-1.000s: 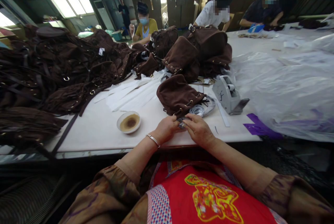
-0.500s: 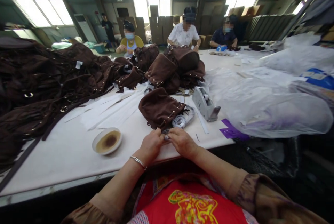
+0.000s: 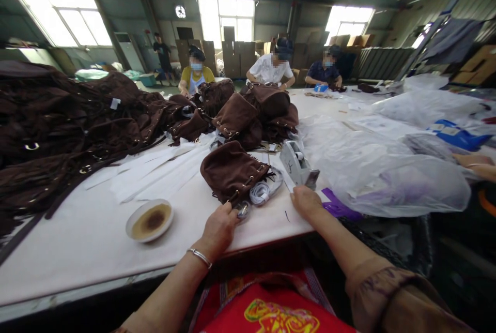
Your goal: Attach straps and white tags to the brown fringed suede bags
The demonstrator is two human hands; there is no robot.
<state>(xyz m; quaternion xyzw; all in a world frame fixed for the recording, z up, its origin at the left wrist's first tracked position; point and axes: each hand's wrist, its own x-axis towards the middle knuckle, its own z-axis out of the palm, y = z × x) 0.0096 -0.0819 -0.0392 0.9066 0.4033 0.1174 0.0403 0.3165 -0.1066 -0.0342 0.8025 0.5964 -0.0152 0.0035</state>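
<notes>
A brown drawstring handbag (image 3: 232, 170) with gold eyelets and fringe lies in front of me. At its near edge my left hand (image 3: 221, 227), wearing a silver bangle, is closed with fingertips on a small clear plastic-wrapped piece (image 3: 243, 210); what is inside cannot be made out. A coiled pale grey strap (image 3: 259, 193) in plastic rests against the bag. To the right, my right hand (image 3: 308, 202) has its fingers closed at the lower end of a white strip (image 3: 287, 178), just in front of the grey tape dispenser (image 3: 296, 162).
A dish of brownish paste (image 3: 149, 220) stands at left. Brown bags (image 3: 77, 110) are heaped behind it, with more in the middle. Clear plastic bags (image 3: 380, 167) and purple tape (image 3: 341, 203) lie right. Several co-workers sit across the table; another person's hand (image 3: 480, 165) shows far right.
My right hand has left the plastic-wrapped piece and moved right to the white strip. My left hand stays by the handbag. The view has tilted up slightly, and another person's hand appears at right.
</notes>
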